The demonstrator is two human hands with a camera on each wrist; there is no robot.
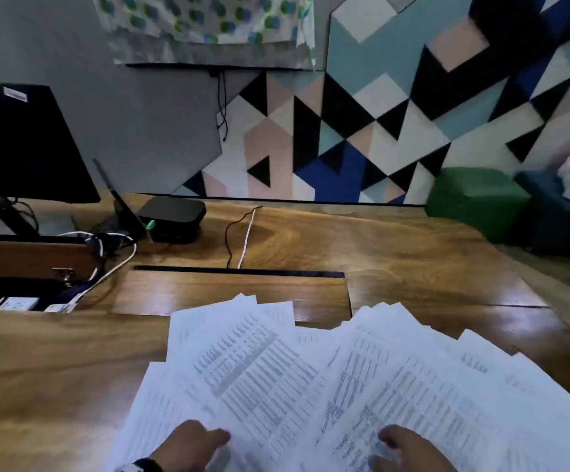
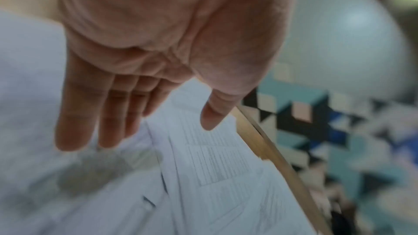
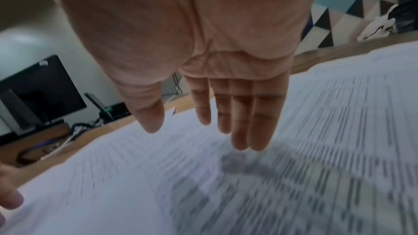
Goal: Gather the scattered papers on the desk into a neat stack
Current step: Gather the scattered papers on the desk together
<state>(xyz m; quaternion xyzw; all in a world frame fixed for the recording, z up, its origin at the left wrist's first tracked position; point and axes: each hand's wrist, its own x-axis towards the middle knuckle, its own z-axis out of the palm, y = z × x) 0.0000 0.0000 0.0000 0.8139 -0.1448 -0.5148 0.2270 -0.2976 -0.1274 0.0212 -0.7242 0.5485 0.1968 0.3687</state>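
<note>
Several white printed papers (image 1: pixel 276 376) lie fanned out and overlapping on the near part of the wooden desk (image 1: pixel 55 369). My left hand (image 1: pixel 191 444) hovers over the papers' near left part, fingers straight and together, holding nothing; the left wrist view shows its open palm (image 2: pixel 140 60) just above the sheets (image 2: pixel 214 167). My right hand (image 1: pixel 406 447) is over the near right sheets, also flat. Its fingers (image 3: pixel 239 119) hang straight a little above the blurred print (image 3: pixel 294 167). Neither hand grips a sheet.
A black monitor (image 1: pixel 21 144) stands at the back left, with tangled cables (image 1: pixel 106 253) and a black box (image 1: pixel 171 216) beside it. A cable slot (image 1: pixel 239 271) crosses the desk's middle. Green and dark cushions (image 1: pixel 478 199) sit at the right. A patterned wall panel (image 1: pixel 379 124) rises behind.
</note>
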